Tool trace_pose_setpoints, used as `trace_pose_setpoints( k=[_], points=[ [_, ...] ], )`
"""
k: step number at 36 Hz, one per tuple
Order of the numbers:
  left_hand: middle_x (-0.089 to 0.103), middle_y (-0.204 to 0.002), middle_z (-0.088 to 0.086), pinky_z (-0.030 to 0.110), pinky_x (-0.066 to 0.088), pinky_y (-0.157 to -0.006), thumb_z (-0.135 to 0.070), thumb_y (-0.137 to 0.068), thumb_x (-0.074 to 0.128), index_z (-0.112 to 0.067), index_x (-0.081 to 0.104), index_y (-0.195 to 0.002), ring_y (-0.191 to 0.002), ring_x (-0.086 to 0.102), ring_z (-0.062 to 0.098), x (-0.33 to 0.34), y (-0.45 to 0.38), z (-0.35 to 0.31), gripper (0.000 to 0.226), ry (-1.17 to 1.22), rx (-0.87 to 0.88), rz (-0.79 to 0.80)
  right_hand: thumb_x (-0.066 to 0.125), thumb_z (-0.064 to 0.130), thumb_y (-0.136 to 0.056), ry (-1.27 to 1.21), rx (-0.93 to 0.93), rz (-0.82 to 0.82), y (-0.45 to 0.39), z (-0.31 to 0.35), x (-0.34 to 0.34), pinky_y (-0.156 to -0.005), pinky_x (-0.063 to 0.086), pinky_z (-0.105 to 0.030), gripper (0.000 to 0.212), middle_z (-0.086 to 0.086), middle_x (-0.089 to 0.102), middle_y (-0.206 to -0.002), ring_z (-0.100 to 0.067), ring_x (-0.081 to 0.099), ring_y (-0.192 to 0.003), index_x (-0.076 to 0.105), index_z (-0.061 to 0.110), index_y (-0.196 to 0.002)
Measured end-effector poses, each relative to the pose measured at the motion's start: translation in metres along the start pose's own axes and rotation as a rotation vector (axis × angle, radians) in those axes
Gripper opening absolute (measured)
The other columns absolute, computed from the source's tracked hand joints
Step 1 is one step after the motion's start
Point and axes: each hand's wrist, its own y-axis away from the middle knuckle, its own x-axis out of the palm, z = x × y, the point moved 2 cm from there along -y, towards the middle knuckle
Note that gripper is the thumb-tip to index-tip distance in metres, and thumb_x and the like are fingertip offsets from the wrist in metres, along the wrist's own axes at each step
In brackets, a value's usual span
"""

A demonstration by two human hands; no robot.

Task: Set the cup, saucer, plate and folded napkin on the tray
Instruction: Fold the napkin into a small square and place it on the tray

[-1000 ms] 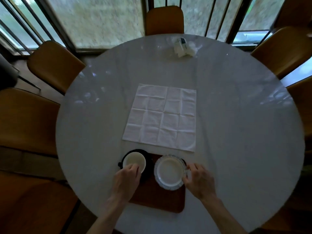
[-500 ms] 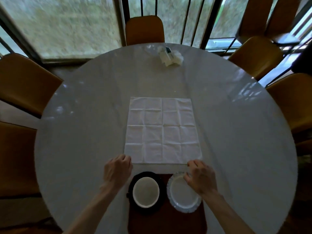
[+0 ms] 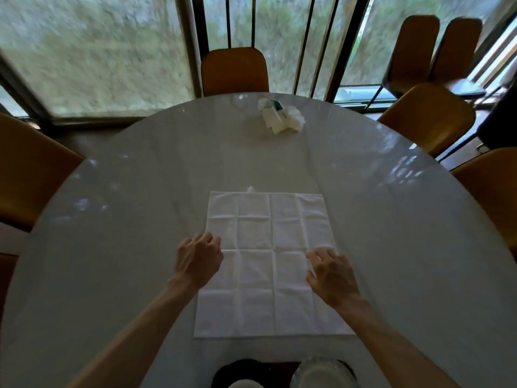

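A: Head view, then. What is the surface?

B: A round white table (image 3: 140, 219), glossy, with window light mirrored on it. Tan chairs ring it: one at the far edge (image 3: 234, 71), more on the left and right. Behind them stands a barred window (image 3: 112, 51) with blurred green outside.

A: Anything on the far side of the table?

B: A crumpled white bundle (image 3: 281, 117) with a bit of green in it (I cannot tell what it is), well apart from everything else.

A: And the napkin?

B: The napkin (image 3: 268, 264) lies flat and unfolded in the middle of the table, its creases forming a grid. It is on the bare table, not on the tray.

A: The hands?

B: The left hand (image 3: 200, 260) is at the napkin's left edge, fingers loosely curled, holding nothing; whether they touch the cloth I cannot tell. The right hand (image 3: 333, 275) lies over the right edge, fingers spread and relaxed, gripping nothing.

A: The containers?

B: At the bottom edge, near the napkin, a strip of brown tray (image 3: 282, 366) shows. On it sits a dark saucer (image 3: 237, 369) with a white cup (image 3: 243, 385) in it (only the rim shows). Just beside it, on the right, is a pale plate (image 3: 321, 373) with a frilled rim. I cannot see whether the cup or plate holds anything.
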Motion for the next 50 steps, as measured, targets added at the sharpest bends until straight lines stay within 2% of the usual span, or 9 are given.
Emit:
trace_pose_setpoints(
  k=[10,16,27,31,35,38,43,47,50],
  points=[
    [0.064,-0.079,0.000,0.031,0.049,-0.062,-0.031,-0.082,0.058,-0.019,0.061,-0.079,-0.077,0.065,0.022,0.066,-0.094,0.002,0.013,0.019,0.087,0.015,0.066,0.023,-0.075,0.041,-0.069,-0.039,-0.111,-0.027,0.048,-0.077,0.049,-0.039,0.019,0.002,0.067,-0.096,-0.023,0.064,-0.093,0.067,0.021,-0.095],
    [0.064,-0.104,0.005,0.038,0.050,-0.076,-0.037,-0.090,0.051,-0.019,0.063,-0.101,-0.103,0.061,0.029,0.097,-0.141,0.014,0.024,0.089,0.051,0.094,0.054,0.023,-0.089,0.010,-0.083,-0.016,-0.165,-0.035,0.065,-0.086,0.045,-0.040,0.022,-0.001,0.065,-0.113,-0.026,0.059,-0.108,0.062,0.021,-0.109],
    [0.047,-0.137,0.011,0.048,0.042,-0.101,-0.041,-0.091,0.053,-0.021,0.050,-0.131,-0.124,0.043,0.037,0.130,-0.182,0.033,0.045,0.295,-0.103,0.202,0.061,0.040,-0.089,-0.344,0.193,0.076,-0.226,-0.065,0.091,-0.104,0.038,-0.039,0.045,-0.005,0.055,-0.136,-0.031,0.044,-0.127,0.056,0.026,-0.131],
    [0.046,-0.133,0.015,0.046,0.039,-0.104,-0.027,-0.088,0.061,-0.015,0.054,-0.125,-0.120,0.044,0.040,0.138,-0.192,0.039,0.040,0.302,-0.110,0.230,0.063,0.040,-0.087,-0.353,0.213,0.097,-0.240,-0.075,0.095,-0.105,0.037,-0.039,0.045,-0.007,0.055,-0.135,-0.033,0.047,-0.124,0.057,0.023,-0.128],
    [0.047,-0.121,0.021,0.038,0.039,-0.099,-0.014,-0.081,0.070,-0.007,0.057,-0.120,-0.110,0.051,0.038,0.134,-0.203,0.041,0.041,0.374,-0.122,0.241,0.061,0.026,-0.087,-0.345,0.185,0.089,-0.248,-0.086,0.101,-0.101,0.038,-0.037,0.029,-0.010,0.059,-0.127,-0.033,0.050,-0.120,0.064,0.018,-0.114],
    [0.050,-0.118,0.020,0.036,0.041,-0.093,-0.018,-0.078,0.073,-0.007,0.056,-0.115,-0.106,0.053,0.036,0.128,-0.213,0.043,0.042,0.373,-0.171,0.289,0.060,0.016,-0.088,-0.351,0.198,0.058,-0.253,-0.087,0.101,-0.102,0.035,-0.034,0.025,-0.019,0.057,-0.122,-0.037,0.048,-0.118,0.065,0.010,-0.112],
    [0.064,-0.106,0.018,0.034,0.044,-0.076,-0.027,-0.075,0.075,-0.010,0.060,-0.099,-0.095,0.059,0.032,0.122,-0.225,0.047,0.033,0.336,-0.236,0.407,0.056,0.023,-0.093,-0.339,0.318,0.146,-0.264,-0.089,0.102,-0.104,0.031,-0.033,0.026,-0.024,0.047,-0.123,-0.041,0.039,-0.122,0.062,0.004,-0.110],
    [0.065,-0.102,0.014,0.032,0.045,-0.077,-0.027,-0.075,0.074,-0.013,0.067,-0.096,-0.094,0.060,0.030,0.120,-0.225,0.047,0.026,0.342,-0.245,0.432,0.057,0.029,-0.091,-0.331,0.301,0.208,-0.267,-0.094,0.093,-0.102,0.039,-0.037,0.024,-0.017,0.051,-0.123,-0.035,0.044,-0.120,0.063,0.013,-0.107],
    [0.065,-0.103,0.017,0.028,0.040,-0.077,-0.019,-0.075,0.075,-0.008,0.070,-0.097,-0.097,0.060,0.031,0.119,-0.225,0.049,0.025,0.425,-0.262,0.360,0.062,0.029,-0.089,-0.352,0.301,0.168,-0.265,-0.097,0.079,-0.092,0.049,-0.038,0.016,-0.014,0.063,-0.113,-0.032,0.057,-0.108,0.065,0.016,-0.098]
  ],
)
